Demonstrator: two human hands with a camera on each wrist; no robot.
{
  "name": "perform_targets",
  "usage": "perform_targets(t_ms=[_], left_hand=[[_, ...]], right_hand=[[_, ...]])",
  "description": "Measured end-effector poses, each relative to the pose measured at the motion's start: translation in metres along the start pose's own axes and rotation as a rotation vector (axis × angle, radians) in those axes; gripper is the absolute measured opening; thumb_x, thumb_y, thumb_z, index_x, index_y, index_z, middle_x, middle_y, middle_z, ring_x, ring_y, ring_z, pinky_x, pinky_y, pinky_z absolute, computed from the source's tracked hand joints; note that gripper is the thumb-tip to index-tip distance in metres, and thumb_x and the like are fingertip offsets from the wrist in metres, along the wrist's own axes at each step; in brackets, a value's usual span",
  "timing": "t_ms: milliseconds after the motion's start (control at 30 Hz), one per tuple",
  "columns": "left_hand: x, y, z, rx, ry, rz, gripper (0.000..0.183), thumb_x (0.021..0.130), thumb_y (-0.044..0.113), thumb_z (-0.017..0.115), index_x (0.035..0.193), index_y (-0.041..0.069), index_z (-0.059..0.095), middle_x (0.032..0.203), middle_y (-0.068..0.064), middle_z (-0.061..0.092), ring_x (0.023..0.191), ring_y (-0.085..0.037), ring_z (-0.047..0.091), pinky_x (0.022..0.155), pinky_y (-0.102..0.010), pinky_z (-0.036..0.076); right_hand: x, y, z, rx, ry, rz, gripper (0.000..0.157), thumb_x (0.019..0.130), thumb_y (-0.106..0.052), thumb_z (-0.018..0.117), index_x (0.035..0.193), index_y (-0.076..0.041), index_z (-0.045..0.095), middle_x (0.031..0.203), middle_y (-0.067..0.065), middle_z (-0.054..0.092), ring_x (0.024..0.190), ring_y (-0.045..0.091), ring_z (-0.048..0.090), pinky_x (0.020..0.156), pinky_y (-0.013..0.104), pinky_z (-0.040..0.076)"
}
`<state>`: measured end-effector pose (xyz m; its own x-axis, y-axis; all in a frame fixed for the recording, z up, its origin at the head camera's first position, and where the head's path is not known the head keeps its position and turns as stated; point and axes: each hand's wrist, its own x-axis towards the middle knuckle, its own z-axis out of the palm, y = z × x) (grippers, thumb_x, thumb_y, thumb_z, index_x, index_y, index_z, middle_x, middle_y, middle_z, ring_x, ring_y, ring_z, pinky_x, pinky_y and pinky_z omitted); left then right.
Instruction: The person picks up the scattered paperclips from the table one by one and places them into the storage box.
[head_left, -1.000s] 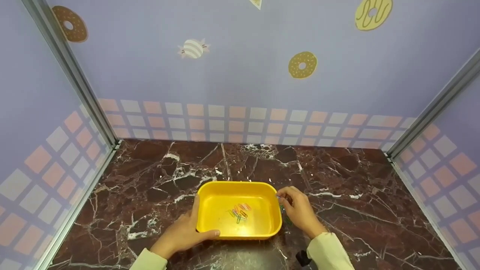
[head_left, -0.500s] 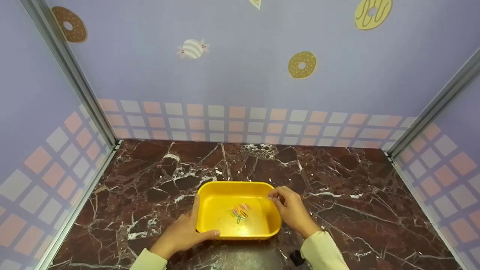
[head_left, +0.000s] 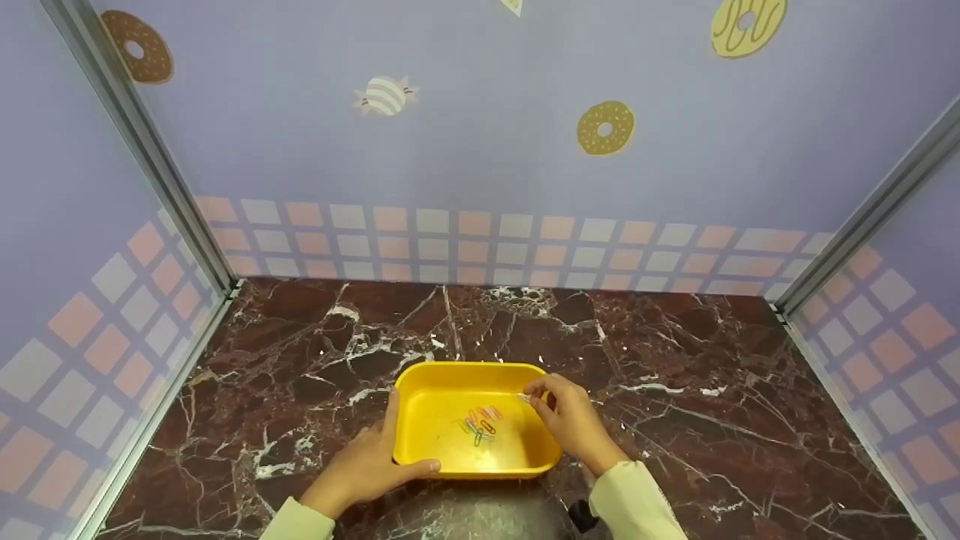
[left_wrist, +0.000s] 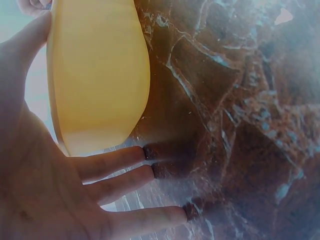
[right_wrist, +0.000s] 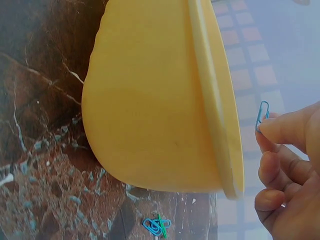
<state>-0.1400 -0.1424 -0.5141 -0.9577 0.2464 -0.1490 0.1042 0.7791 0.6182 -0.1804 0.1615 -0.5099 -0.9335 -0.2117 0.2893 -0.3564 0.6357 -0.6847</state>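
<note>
A yellow plastic box (head_left: 472, 377) stands on the table, with several coloured paper clips (head_left: 488, 427) lying on its floor. My left hand (head_left: 364, 463) rests against the box's left near corner, its thumb along the near rim. In the left wrist view, its fingers (left_wrist: 135, 223) stretch out straight beneath the box's rim, tips at the table. Above the right part of the box is my right hand (head_left: 574, 424); it pinches a blue paper clip (right_wrist: 258, 122) between thumb and forefinger. On the table beside the box's right side lie several blue and green paper clips (right_wrist: 154, 228).
Dark red marbled tabletop (head_left: 720, 427) surrounds the box. Lilac panels with a tiled pattern (head_left: 472, 247) close off the back and both sides, joined by metal corner posts (head_left: 161, 165). A small black object (head_left: 583, 516) sits at the right sleeve.
My right hand has moved left from beside the box's right edge to above its inside, carrying the paper clip. The left hand and the box have stayed put.
</note>
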Motion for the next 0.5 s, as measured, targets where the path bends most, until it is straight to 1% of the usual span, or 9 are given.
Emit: perform_targets(t_ms=[133,200,367,500], left_hand=[[0.0,0.001,0.0,0.0,0.001,-0.009,0.126,0.071,0.066,0.073,0.156,0.011,-0.002,0.141,-0.028,0.048,0.117,-0.048,0.053,0.089,-0.064,0.047],[0.0,0.001,0.0,0.006,0.005,-0.012,0.126,0.071,0.066,0.073,0.156,0.011,-0.001,0.139,-0.028,0.05,0.116,-0.047,0.054,0.088,-0.063,0.048],[0.0,0.0,0.001,0.016,0.008,-0.011,0.126,0.071,0.067,0.073,0.156,0.01,-0.001,0.136,-0.029,0.052,0.114,-0.046,0.056,0.086,-0.063,0.049],[0.0,0.0,0.001,0.02,0.009,-0.013,0.126,0.071,0.067,0.072,0.156,0.01,-0.001,0.136,-0.029,0.052,0.114,-0.046,0.055,0.088,-0.063,0.048]], right_hand=[[0.001,-0.002,0.002,-0.001,-0.006,0.023,0.014,0.088,0.001,0.065,0.093,-0.012,0.068,0.082,-0.002,0.062,0.067,0.007,0.051,0.059,0.019,0.047],[0.001,-0.003,0.004,0.0,-0.006,0.02,0.014,0.088,0.001,0.066,0.093,-0.012,0.068,0.083,-0.002,0.062,0.068,0.008,0.051,0.06,0.019,0.047],[0.003,-0.005,0.008,0.03,-0.017,0.021,0.014,0.087,0.003,0.066,0.092,-0.01,0.068,0.083,0.001,0.063,0.068,0.014,0.053,0.06,0.019,0.046],[0.003,-0.007,0.011,0.03,-0.031,0.039,0.013,0.087,0.002,0.066,0.092,-0.01,0.068,0.083,0.001,0.063,0.069,0.017,0.053,0.06,0.019,0.045]])
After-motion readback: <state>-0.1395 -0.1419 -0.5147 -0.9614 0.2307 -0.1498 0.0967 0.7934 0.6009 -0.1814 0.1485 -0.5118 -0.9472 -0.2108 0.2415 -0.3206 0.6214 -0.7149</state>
